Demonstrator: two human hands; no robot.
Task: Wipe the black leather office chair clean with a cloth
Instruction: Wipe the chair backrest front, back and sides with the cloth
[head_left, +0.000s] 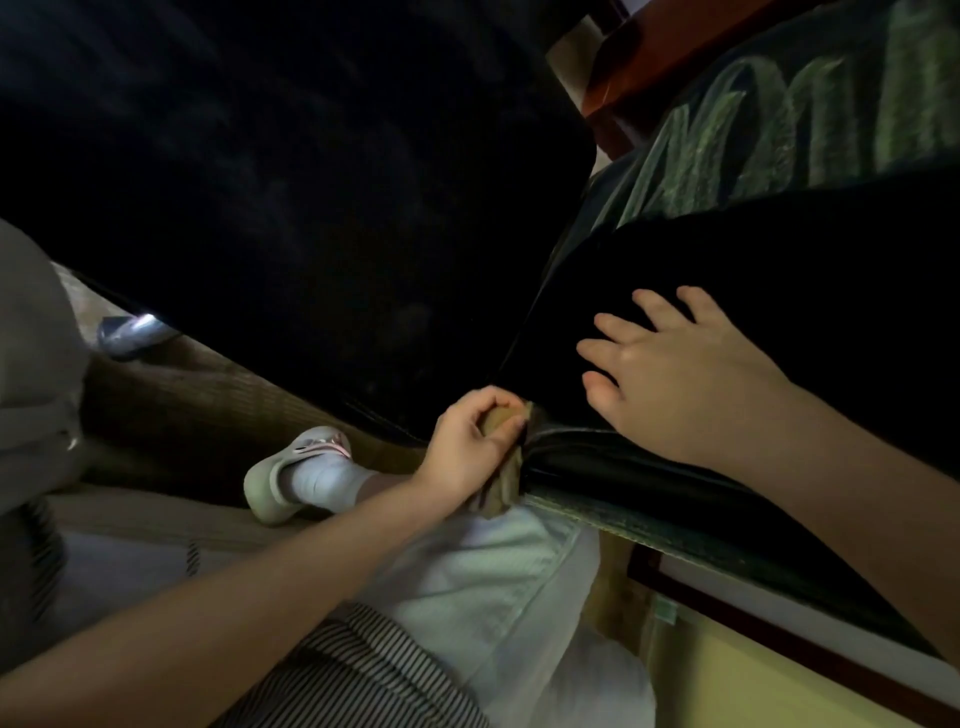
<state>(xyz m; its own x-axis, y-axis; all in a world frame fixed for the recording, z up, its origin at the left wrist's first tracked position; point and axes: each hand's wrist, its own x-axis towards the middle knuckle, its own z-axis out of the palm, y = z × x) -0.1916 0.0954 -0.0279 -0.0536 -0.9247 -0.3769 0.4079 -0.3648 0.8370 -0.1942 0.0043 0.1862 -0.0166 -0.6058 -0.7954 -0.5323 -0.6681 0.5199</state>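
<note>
Black leather office chair (291, 208) fills the far left of the view. A second dark panel of it lies to the right, under your right hand (675, 379), which rests flat and released, fingers spread. Your left hand (465, 447) grips a tan cloth (500, 486) at the near end of the crease between the panels. The crease runs away to the far right. The left hand is nearer, so the stroke should follow that line.
</note>
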